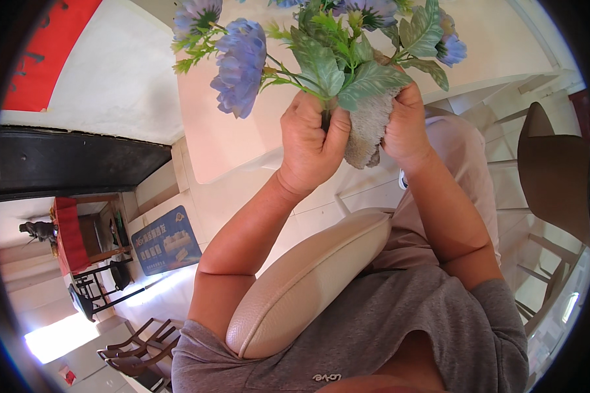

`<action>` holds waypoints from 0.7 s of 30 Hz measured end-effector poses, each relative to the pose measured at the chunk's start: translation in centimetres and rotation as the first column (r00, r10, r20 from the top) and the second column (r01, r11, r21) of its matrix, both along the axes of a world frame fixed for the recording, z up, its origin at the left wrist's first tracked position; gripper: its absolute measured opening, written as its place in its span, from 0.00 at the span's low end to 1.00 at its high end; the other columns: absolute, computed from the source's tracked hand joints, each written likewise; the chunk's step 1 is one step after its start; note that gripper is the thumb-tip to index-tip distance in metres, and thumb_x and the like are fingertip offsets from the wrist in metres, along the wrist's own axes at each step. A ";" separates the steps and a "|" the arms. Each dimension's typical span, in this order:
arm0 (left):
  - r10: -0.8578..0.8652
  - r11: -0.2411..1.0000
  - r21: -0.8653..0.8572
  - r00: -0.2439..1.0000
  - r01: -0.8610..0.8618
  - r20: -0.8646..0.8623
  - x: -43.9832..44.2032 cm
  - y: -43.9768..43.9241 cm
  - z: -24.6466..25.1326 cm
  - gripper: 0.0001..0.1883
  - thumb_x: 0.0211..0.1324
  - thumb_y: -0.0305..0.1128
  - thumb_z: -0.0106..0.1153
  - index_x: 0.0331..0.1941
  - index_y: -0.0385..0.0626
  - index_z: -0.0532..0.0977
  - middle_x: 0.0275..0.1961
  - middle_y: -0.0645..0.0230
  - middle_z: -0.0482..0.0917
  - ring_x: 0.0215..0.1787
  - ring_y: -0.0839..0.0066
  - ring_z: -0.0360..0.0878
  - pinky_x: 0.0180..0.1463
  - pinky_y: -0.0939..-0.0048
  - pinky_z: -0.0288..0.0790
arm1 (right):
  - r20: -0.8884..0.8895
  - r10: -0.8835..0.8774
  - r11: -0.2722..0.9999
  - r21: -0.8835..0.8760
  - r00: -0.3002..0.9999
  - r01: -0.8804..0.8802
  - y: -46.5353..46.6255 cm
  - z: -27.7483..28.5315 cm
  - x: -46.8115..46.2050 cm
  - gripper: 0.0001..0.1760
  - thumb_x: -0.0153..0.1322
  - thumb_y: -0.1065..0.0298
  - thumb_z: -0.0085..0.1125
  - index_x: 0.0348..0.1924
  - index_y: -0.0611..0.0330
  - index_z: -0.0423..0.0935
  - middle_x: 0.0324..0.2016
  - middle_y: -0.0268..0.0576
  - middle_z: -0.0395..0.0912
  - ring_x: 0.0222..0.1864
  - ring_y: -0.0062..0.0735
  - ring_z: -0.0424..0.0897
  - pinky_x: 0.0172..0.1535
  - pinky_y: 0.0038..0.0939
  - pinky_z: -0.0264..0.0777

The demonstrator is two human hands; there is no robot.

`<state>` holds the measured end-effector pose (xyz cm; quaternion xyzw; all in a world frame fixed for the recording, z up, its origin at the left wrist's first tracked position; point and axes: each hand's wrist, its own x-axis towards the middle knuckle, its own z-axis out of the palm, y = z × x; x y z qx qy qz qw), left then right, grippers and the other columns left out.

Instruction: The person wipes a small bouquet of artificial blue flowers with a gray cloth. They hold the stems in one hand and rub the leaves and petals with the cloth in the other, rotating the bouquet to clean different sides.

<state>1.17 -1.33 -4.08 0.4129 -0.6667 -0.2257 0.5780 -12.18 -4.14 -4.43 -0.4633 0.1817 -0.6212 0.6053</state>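
A bunch of artificial flowers with blue-violet blooms point(241, 66) and variegated green leaves point(373, 81) is held up over the near edge of a pale table point(236, 127). My left hand point(312, 140) is closed around the stems just beneath the leaves. In my right hand point(407, 128) is a grey cloth point(368, 123), bunched up and hanging down between the two hands. Part of the cloth goes behind the leaves, so I cannot tell whether it touches them. The fingertips of my right hand are hidden.
A beige leather-like cushioned form point(309, 285) lies across my lap beneath my left arm. Brown chairs stand at right point(553, 167) and lower left point(142, 351). A printed blue mat point(166, 240) lies on the tiled floor, near a stand with red cloth point(71, 236).
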 end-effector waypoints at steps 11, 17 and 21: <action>0.017 0.997 -0.072 0.999 -0.013 0.050 -0.1 0.1 0.3 0.05 0.51 0.22 0.54 0.32 0.40 0.70 0.25 0.59 0.71 0.24 0.63 0.68 0.28 0.68 0.64 | 0.042 0.017 0.999 -0.053 0.999 -0.015 0.4 -0.2 -0.2 0.12 0.68 0.82 0.44 0.44 0.65 0.71 0.38 0.36 0.76 0.40 0.20 0.74 0.45 0.23 0.68; -0.007 0.994 -0.109 0.995 0.017 0.095 0.0 0.0 0.4 0.06 0.49 0.21 0.53 0.33 0.40 0.71 0.27 0.59 0.73 0.25 0.60 0.69 0.29 0.66 0.65 | 0.054 0.039 0.997 -0.070 0.998 -0.035 0.7 -0.1 -0.6 0.12 0.68 0.81 0.45 0.44 0.64 0.71 0.37 0.35 0.76 0.39 0.19 0.73 0.44 0.21 0.68; -0.012 0.994 -0.103 0.997 0.020 0.074 -0.1 0.1 0.2 0.06 0.49 0.21 0.53 0.33 0.40 0.71 0.26 0.59 0.73 0.25 0.61 0.69 0.29 0.66 0.65 | 0.050 0.007 1.000 -0.009 0.999 -0.006 1.1 -0.6 -0.6 0.12 0.68 0.81 0.46 0.44 0.64 0.71 0.37 0.35 0.76 0.40 0.20 0.73 0.45 0.22 0.67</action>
